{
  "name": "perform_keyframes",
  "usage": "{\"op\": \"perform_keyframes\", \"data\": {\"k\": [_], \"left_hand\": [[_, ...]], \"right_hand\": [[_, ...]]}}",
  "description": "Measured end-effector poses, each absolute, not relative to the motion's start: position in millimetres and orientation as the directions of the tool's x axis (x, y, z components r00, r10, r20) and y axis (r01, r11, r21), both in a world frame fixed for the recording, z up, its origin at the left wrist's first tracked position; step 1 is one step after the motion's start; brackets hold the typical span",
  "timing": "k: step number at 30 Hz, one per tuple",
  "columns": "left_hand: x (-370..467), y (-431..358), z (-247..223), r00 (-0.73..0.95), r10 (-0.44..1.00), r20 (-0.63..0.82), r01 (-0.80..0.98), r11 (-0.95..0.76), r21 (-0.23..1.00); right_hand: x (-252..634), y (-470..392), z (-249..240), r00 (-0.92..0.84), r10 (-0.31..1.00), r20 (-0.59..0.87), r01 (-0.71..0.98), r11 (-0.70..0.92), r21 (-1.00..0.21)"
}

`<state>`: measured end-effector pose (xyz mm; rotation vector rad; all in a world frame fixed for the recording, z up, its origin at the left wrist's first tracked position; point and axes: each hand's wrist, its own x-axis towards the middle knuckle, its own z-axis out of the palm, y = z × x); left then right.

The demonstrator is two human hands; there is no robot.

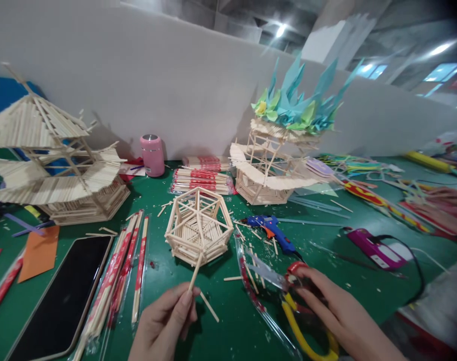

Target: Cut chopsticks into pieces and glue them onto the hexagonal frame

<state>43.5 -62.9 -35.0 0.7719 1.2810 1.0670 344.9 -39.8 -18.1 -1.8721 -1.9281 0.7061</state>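
Note:
My left hand pinches a thin wooden stick between thumb and fingers. The far end of that stick overlaps the near rim of a small many-sided frame built of wooden sticks; whether it touches is unclear. At the right, my right hand is closed on scissors, their blades pointing left. Motion blurs them a little; one yellow handle loop shows below the hand. A blue glue gun lies just beyond the scissors, its nozzle toward the frame.
Stick-built pavilions stand left and right. Packs of wooden sticks, a phone, a pink bottle and a purple power strip surround the work. Another person's hand is at far right.

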Motion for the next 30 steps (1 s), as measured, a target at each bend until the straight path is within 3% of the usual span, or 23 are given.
{"op": "perform_keyframes", "data": {"k": [3, 10, 14, 21, 30], "left_hand": [[44, -63, -34, -0.051, 0.934, -0.354, -0.160, 0.342, 0.926], [39, -63, -27, -0.139, 0.949, -0.283, -0.120, 0.267, 0.956], [36, -63, -22, -0.150, 0.958, -0.244, -0.107, 0.230, 0.967], [36, -62, -21, -0.148, 0.966, -0.212, -0.060, 0.206, 0.977], [35, -66, -31, -0.123, 0.972, -0.200, -0.041, 0.196, 0.980]], "right_hand": [[335, -45, -9, -0.039, 0.994, -0.102, 0.722, -0.043, -0.690], [308, -59, 6, -0.145, 0.972, -0.187, 0.648, -0.050, -0.760], [296, -65, -5, -0.303, 0.917, -0.259, 0.642, -0.004, -0.766], [269, -70, -33, -0.232, 0.935, -0.268, 0.656, -0.053, -0.753], [255, -60, -20, -0.384, 0.884, -0.268, 0.708, 0.095, -0.699]]}}
